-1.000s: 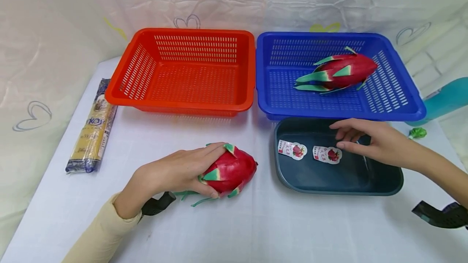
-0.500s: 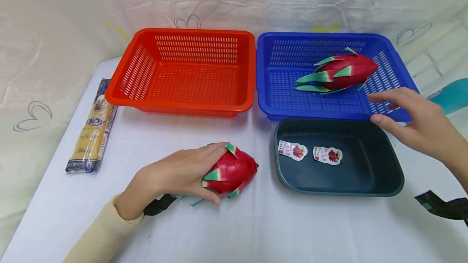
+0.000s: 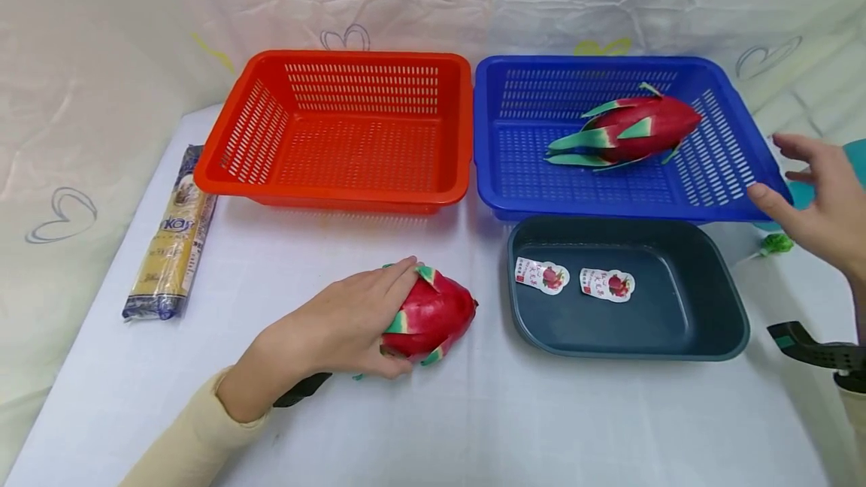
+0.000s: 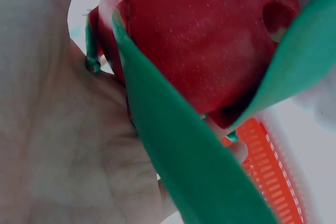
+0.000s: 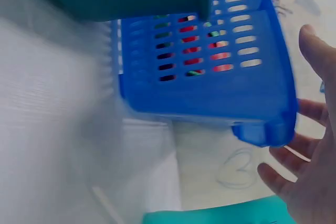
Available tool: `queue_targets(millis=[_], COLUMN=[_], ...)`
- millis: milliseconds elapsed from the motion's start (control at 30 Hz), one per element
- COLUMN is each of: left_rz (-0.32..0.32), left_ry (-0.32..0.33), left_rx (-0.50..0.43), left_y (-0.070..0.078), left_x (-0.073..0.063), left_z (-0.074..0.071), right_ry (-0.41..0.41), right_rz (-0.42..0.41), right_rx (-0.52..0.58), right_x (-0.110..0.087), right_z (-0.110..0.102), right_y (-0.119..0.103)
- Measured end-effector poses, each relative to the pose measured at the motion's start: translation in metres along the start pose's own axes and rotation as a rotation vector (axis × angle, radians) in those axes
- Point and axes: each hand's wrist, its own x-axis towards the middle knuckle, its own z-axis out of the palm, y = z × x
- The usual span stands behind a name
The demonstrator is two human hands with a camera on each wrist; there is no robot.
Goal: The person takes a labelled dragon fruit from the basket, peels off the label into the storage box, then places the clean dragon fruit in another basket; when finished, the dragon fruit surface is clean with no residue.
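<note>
My left hand [image 3: 338,325] holds a red dragon fruit [image 3: 440,314] with green leaf tips, lying on the white-covered table. In the left wrist view, the palm [image 4: 79,140] is against the fruit's side and long green leaves [image 4: 168,124] cross in front. At the right corner of a blue basket [image 3: 517,186] hovers my right hand [image 3: 822,201], fingers spread and loosely bent, holding nothing. A teal bottle [image 3: 858,156], partly hidden, lies behind that hand; the right wrist view shows it below the fingers [image 5: 278,182]. A second dragon fruit [image 3: 659,126] lies in the blue basket.
Left of the blue basket stands a red basket [image 3: 365,164]. A dark tray [image 3: 636,329] with two fruit-printed labels [image 3: 607,285] sits in front. A small green thing on a white stick [image 3: 776,244] lies right of it; a yellow packet [image 3: 172,239] lies far left.
My right hand has moved from above the dark tray, right and away, to the blue basket's right end. My left hand has stayed on the dragon fruit, with only a slight shift.
</note>
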Motion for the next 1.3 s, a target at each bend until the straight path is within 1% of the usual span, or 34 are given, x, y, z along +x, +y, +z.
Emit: queue_targets(millis=[67, 267, 533, 800, 933, 1100, 1200, 1300], left_rz=[-0.001, 0.011, 0.025, 0.000, -0.003, -0.020, -0.010, 0.021], left_ry=[0.006, 0.008, 0.030, -0.014, -0.014, -0.021, -0.013, -0.008], left_rx=[0.016, 0.027, 0.056, 0.065, 0.058, 0.051, 0.048, 0.052], left_y=[0.001, 0.002, 0.000, 0.002, 0.002, 0.000, 0.000, -0.001], left_x=[0.000, 0.000, 0.002, 0.003, 0.003, 0.004, 0.005, 0.008], left_z=[0.000, 0.000, 0.002, 0.001, 0.002, 0.004, 0.005, 0.006], right_ry=[-0.031, -0.068, -0.136, -0.154, -0.154, -0.153, -0.151, -0.151], right_rz=[0.019, -0.029, 0.019, 0.008, 0.036, 0.070, 0.081, 0.093], right_rx=[0.027, 0.119, 0.156, 0.163, 0.165, 0.174, 0.182, 0.186], right_x=[-0.001, -0.001, -0.001, -0.001, -0.001, -0.001, -0.002, -0.004], right_z=[0.003, 0.012, 0.012, 0.013, 0.013, 0.014, 0.013, 0.011], right_y=[0.006, 0.015, 0.020, 0.018, 0.016, 0.016, 0.016, 0.017])
